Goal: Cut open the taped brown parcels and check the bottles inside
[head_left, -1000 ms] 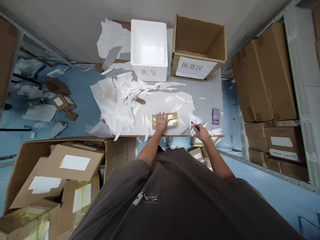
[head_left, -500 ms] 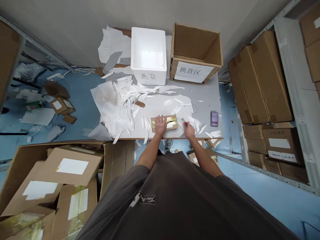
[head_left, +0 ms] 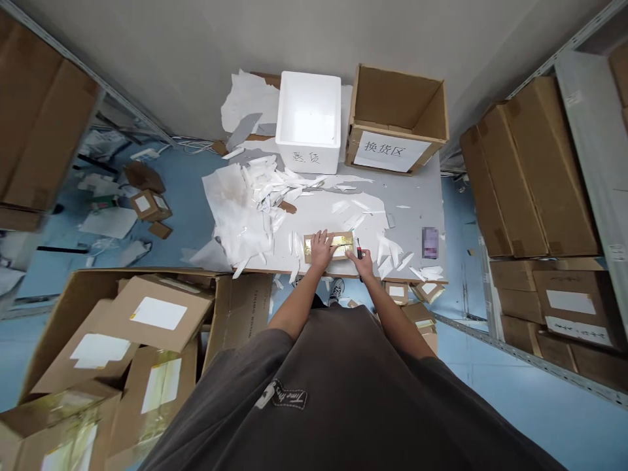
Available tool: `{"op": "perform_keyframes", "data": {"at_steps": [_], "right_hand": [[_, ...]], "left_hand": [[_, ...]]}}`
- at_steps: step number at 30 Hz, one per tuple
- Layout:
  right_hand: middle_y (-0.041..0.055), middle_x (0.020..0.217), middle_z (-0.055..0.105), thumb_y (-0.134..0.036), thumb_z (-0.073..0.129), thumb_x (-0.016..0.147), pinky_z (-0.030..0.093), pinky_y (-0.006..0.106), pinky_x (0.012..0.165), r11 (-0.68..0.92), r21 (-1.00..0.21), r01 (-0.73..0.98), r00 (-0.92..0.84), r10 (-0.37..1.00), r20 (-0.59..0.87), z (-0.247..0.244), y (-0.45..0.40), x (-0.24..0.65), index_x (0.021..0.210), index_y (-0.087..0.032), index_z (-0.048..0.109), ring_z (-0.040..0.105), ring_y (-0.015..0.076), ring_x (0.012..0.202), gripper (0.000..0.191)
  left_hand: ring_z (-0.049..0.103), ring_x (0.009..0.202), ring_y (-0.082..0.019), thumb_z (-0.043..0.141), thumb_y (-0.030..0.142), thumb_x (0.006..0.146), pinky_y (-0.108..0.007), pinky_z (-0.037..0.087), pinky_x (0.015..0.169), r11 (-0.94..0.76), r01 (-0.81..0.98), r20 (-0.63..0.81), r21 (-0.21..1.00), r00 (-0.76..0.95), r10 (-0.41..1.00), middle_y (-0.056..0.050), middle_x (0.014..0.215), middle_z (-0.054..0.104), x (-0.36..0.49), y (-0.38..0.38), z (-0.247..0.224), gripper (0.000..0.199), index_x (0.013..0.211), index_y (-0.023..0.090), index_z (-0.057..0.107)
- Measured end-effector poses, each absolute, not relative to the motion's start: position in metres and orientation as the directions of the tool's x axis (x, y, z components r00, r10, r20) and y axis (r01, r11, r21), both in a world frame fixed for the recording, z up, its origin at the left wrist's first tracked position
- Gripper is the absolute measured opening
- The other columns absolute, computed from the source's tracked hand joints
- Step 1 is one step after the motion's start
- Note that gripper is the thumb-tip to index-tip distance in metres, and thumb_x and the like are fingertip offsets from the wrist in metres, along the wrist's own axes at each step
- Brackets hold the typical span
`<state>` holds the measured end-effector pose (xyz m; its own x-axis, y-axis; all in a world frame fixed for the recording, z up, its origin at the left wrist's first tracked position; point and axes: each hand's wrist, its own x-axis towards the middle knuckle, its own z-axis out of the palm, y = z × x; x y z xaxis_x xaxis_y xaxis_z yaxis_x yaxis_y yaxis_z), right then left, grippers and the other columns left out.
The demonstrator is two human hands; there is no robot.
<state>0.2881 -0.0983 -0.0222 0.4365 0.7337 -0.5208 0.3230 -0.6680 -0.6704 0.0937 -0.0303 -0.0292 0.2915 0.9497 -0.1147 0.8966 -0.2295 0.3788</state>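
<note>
Two-handed at the small taped carton, lying near the front edge of the surface. Touching the carton's top with the left hand, open grip, fingers laid across the tape. Holding a red-and-black tool in the closed grip of the right hand, fingertips at the carton's right end, tool tip pointing away from the body. Heaped to the left: white scraps. Farther right: a phone-like device, blurred. Side by side behind: a white foam box and an open cardboard box.
</note>
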Motion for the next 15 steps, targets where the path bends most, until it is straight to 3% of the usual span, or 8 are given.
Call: {"op": "perform_keyframes", "data": {"at_steps": [4, 9, 12, 15], "right_hand": [[0.0125, 0.116, 0.078, -0.069, 0.077, 0.082, 0.055, 0.037, 0.093, -0.722, -0.610, 0.326, 0.553, 0.669, -0.496, -0.035, -0.063, 0.255, 0.123, -0.026, 0.051, 0.074, 0.0326, 0.110, 0.065], [0.0172, 0.122, 0.077, -0.064, 0.080, 0.085, 0.054, 0.042, 0.096, -0.657, -0.603, 0.452, 0.468, 0.750, -0.467, -0.033, 0.021, 0.240, 0.130, -0.023, 0.051, 0.072, 0.0359, 0.114, 0.068], [0.0155, 0.120, 0.077, -0.060, 0.084, 0.083, 0.054, 0.041, 0.097, -0.591, -0.621, 0.514, 0.406, 0.806, -0.431, -0.027, 0.055, 0.239, 0.132, -0.022, 0.051, 0.071, 0.0335, 0.113, 0.070], [0.0120, 0.121, 0.076, -0.061, 0.081, 0.083, 0.057, 0.036, 0.091, -0.530, -0.701, 0.477, 0.355, 0.846, -0.399, -0.024, 0.045, 0.253, 0.134, -0.023, 0.050, 0.071, 0.0286, 0.108, 0.070]], "left_hand": [[0.035, 0.164, -0.038, 0.058, 0.044, 0.106, -0.058, 0.029, 0.133, -0.214, 0.914, -0.153, 0.346, 0.280, 0.948, -0.017, 0.174, 0.044, 0.081, -0.041, -0.016, 0.063, 0.163, 0.020, 0.052], [0.048, 0.151, -0.040, 0.057, 0.029, 0.102, -0.057, 0.046, 0.118, -0.074, 0.951, -0.241, 0.301, 0.151, 0.959, -0.020, 0.178, 0.036, 0.064, -0.073, -0.002, 0.067, 0.168, 0.018, 0.046], [0.056, 0.141, -0.037, 0.050, 0.024, 0.103, -0.051, 0.053, 0.108, -0.121, 0.939, -0.282, 0.322, 0.217, 0.935, -0.015, 0.182, 0.030, 0.056, -0.082, 0.005, 0.066, 0.169, 0.021, 0.044], [0.048, 0.152, -0.036, 0.053, 0.014, 0.099, -0.049, 0.050, 0.113, -0.274, 0.910, -0.277, 0.310, 0.362, 0.890, -0.013, 0.181, 0.031, 0.042, -0.070, 0.011, 0.073, 0.170, 0.024, 0.042]]}}
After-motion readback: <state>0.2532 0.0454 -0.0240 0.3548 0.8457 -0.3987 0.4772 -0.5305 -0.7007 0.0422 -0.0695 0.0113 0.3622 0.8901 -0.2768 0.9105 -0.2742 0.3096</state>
